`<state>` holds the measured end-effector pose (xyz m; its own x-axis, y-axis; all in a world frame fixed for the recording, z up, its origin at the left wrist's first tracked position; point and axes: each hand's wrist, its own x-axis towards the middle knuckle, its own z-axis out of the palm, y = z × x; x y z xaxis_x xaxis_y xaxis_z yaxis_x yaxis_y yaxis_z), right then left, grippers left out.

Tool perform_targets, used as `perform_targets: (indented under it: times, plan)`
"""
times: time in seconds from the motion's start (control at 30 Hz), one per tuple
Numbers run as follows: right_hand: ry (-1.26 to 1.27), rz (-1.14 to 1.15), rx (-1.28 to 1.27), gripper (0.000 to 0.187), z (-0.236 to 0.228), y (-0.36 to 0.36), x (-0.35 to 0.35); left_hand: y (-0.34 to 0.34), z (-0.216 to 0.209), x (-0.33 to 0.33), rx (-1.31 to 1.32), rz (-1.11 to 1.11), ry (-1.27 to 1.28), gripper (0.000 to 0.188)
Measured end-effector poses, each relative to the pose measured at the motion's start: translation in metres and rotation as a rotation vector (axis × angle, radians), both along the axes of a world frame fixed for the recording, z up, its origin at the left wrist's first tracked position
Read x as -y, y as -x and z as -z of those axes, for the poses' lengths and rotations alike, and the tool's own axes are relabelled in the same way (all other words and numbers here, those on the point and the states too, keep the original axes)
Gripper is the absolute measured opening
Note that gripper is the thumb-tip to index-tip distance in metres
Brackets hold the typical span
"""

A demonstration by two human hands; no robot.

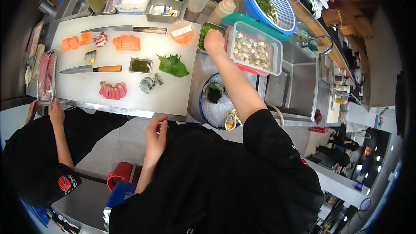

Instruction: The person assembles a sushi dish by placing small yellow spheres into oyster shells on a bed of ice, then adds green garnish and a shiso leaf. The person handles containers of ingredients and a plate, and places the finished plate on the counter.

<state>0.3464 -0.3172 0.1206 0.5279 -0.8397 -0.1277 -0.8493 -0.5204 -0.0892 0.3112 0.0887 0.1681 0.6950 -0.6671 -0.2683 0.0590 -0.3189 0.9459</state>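
My right hand (214, 41) reaches into a small metal container of chopped green herbs (204, 33); its fingers are closed and their tips hidden. My left hand (156, 136) hangs just off the front edge of the white cutting board (169, 93), fingers loosely bent with nothing in them. Below my right forearm, a round blue-rimmed plate of ice (214, 113) bears an oyster in its shell (231, 121) with an orange topping, and a small bowl of dark sauce (213, 93). Right of the herbs stands a clear tub of shucked oysters (252, 52).
On the board lie two knives (149, 30), sliced salmon (126, 42), sliced tuna (113, 90), green leaves (173, 66) and a sauce dish (141, 65). A blue colander (271, 6), squeeze bottles (200, 0) and a sink (294, 86) surround it. At left, a co-worker's hands (56, 112) touch a fish tray (47, 76).
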Motion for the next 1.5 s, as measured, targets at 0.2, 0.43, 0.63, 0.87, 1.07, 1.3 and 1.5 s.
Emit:
perform_targets:
  times: [0.2,0.43,0.63,0.87,1.07,1.3,1.5]
  plan:
    - [0.048,-0.039,0.312,0.020,-0.018,0.022,-0.001,-0.026,0.004,0.023,0.119,0.107,0.063,0.017]
    - [-0.130,-0.196,0.781,0.015,-0.142,0.135,-0.086,-0.010,-0.006,0.041,0.226,0.139,0.032,0.016]
    - [-0.558,0.109,0.723,0.010,-0.093,0.261,-0.135,0.038,-0.002,0.051,0.215,0.227,-0.022,0.018]
    - [-0.565,-0.056,0.740,0.010,-0.093,0.303,-0.154,0.070,-0.007,0.065,0.329,0.242,-0.038,0.017]
    - [-0.282,-0.340,0.548,0.014,-0.046,0.324,-0.179,0.098,-0.013,0.071,0.360,0.228,-0.053,0.018]
    - [-0.341,-0.007,0.628,0.012,-0.095,0.340,-0.167,0.116,-0.009,0.056,0.318,0.179,-0.128,0.019]
    - [-0.122,-0.171,0.689,0.008,-0.053,0.350,-0.155,0.115,-0.010,0.058,0.379,0.215,-0.102,0.019]
